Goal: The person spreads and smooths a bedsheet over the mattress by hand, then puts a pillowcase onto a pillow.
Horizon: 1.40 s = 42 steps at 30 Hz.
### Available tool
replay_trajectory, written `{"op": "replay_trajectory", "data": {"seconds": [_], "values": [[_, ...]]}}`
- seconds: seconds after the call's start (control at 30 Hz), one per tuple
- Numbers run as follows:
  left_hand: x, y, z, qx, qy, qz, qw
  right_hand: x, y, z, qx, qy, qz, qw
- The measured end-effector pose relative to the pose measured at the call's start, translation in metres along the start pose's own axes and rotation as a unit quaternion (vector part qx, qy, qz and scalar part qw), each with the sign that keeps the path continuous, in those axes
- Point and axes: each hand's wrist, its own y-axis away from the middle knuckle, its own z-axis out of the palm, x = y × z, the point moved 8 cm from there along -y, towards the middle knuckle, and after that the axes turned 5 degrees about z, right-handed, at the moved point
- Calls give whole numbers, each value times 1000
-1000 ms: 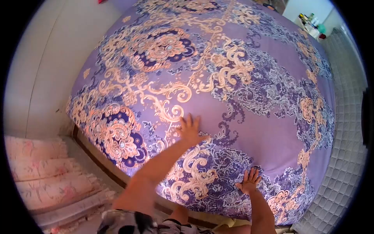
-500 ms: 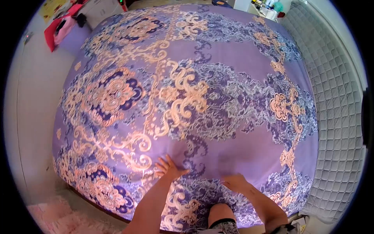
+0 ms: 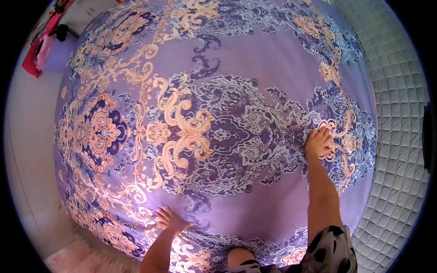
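Note:
A purple sheet (image 3: 268,54) with peach scrolls and blue-grey leaf patterns covers the bed and lies mostly flat. My left hand (image 3: 172,221) rests on it near the front edge, with its fingers spread and nothing held. Farther out on the right, my right hand (image 3: 319,144) lies palm down on a peach flower motif. Its fingers point away from me and look stretched out over the cloth.
A quilted grey padded panel (image 3: 396,132) runs along the bed's right side. Red and pink cloths (image 3: 44,52) hang at the upper left. A fluffy pink rug (image 3: 88,255) lies at the lower left. My knee (image 3: 240,257) is on the bed's front.
My right hand has gone from close to my body to far forward and right, now flat on the sheet. My left hand stays planted. The view has moved forward and right.

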Motion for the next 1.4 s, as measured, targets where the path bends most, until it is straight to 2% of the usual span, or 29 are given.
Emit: {"op": "replay_trajectory", "data": {"seconds": [0.07,0.17,0.23,0.27,0.37,0.43,0.47,0.5,0.57,0.6,0.67,0.73,0.83,0.87,0.97,1.07,1.2,1.3,1.4], "values": [[5,2,-3,-23,-25,-17,999,-6,1,18,84,1,0,996],[5,7,-5,-70,-69,-29,995,-4,4,17,39,-20,-1,999],[15,8,-11,-119,-183,31,975,-5,-13,14,28,-35,7,999],[-9,-11,-4,-134,-225,27,965,-5,-13,13,20,-39,11,999],[-5,-16,-17,-233,-306,73,920,-5,-13,12,-6,-78,14,997],[158,88,-110,-219,-552,131,794,-3,-16,11,-15,-99,12,995],[196,94,-128,-220,-531,153,804,-2,-16,12,-22,-119,15,993],[228,86,-145,-177,-473,191,842,1,-17,12,-31,-128,17,991],[305,74,-193,6,-295,305,906,2,-18,14,-49,-152,21,987],[345,72,-223,109,-190,372,902,1,-18,16,-45,-147,21,988],[414,70,-272,252,-2,499,829,0,-18,13,-51,-158,22,986],[471,46,-295,345,55,523,777,2,-21,10,-50,-169,24,984],[542,26,-299,523,32,451,722,4,-21,16,-51,-177,21,983],[563,33,-294,428,80,313,844,4,-24,18,-51,-180,20,982],[596,26,-283,558,84,168,809,2,-21,19,-71,-185,28,980],[602,16,-270,625,31,225,747,3,-22,24,-79,-187,28,979],[641,63,-255,539,-108,534,642,4,-21,29,-91,-186,31,978],[660,62,-254,494,-147,513,687,4,-23,28,-108,-191,42,975],[697,54,-267,428,32,321,844,4,-25,30,-115,-180,41,976]]}}
